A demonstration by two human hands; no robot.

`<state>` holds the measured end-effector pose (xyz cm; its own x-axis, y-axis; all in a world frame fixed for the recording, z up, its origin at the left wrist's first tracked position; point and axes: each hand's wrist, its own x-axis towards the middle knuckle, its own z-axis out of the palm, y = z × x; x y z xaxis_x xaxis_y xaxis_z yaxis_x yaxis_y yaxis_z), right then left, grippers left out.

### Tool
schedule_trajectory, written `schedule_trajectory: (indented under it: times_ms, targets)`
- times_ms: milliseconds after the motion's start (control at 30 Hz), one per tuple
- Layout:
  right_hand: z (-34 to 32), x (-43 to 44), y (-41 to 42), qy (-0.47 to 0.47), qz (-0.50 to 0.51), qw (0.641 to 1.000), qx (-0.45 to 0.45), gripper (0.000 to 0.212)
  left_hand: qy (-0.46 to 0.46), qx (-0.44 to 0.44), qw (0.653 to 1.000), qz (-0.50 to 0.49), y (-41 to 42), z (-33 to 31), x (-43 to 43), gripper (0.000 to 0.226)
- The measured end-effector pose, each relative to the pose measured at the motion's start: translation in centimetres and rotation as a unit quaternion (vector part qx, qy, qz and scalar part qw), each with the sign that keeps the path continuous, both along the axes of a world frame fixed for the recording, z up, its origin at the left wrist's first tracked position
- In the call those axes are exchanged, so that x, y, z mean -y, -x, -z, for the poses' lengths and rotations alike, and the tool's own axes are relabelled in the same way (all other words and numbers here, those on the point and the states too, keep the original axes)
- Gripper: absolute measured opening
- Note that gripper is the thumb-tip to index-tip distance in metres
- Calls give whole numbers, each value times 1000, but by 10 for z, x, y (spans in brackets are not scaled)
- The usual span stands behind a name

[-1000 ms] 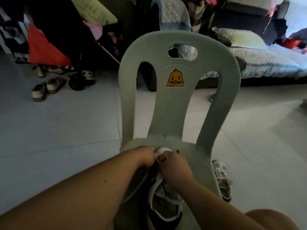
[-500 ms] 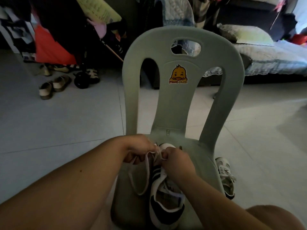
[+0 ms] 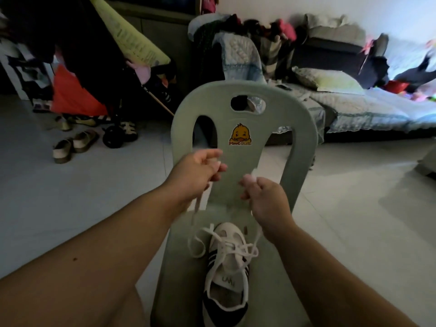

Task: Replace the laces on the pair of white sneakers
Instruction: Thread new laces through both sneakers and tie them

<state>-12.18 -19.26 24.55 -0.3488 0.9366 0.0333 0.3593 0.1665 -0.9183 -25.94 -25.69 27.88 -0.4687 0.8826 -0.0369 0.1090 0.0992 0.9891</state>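
Note:
A white sneaker point(image 3: 227, 274) with black stripes lies on the seat of a grey-green plastic chair point(image 3: 299, 161), toe pointing at the backrest. Its white lace point(image 3: 232, 250) is loosely threaded and runs up in two strands. My left hand point(image 3: 195, 172) is raised in front of the backrest and grips one strand, which hangs down to the shoe. My right hand point(image 3: 264, 197) is raised beside it and pinches the other strand. Both hands are well above the sneaker. The second sneaker is hidden from view.
Sandals point(image 3: 73, 143) and a stroller wheel point(image 3: 113, 138) stand on the tiled floor at the left, below a cluttered rack. A sofa bed point(image 3: 368, 109) with cushions and clothes fills the back right. My bare knees frame the chair's seat.
Both hands rose from the sneaker's toe to in front of the backrest, drawing the lace ends up and apart. The view tilted up; the second sneaker on the floor dropped out of sight.

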Motion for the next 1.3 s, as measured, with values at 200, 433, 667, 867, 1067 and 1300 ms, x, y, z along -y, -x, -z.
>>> schedule_trajectory:
  times_ms: [200, 433, 667, 867, 1067, 1300]
  targets:
    - [-98, 11, -5, -23, -62, 989, -129, 26, -149, 45, 987, 30, -19, -92, 13, 22]
    - [-167, 36, -6, -128, -79, 979, -134, 36, -196, 1, 980, 44, -36, -148, 35, 21]
    - [-217, 53, -16, -156, -84, 965, -192, 27, -225, -43, 973, 23, -43, -195, 42, 20]
    - [-241, 54, -21, -188, -88, 963, -172, 28, -220, -78, 972, 22, -50, -221, 49, 14]
    - [-249, 54, -25, -176, -94, 968, -155, 23, -201, -43, 979, -6, -52, -227, 50, 10]
    - [-245, 55, -21, -172, -101, 970, -140, 22, -183, -60, 981, -1, -50, -231, 51, 9]
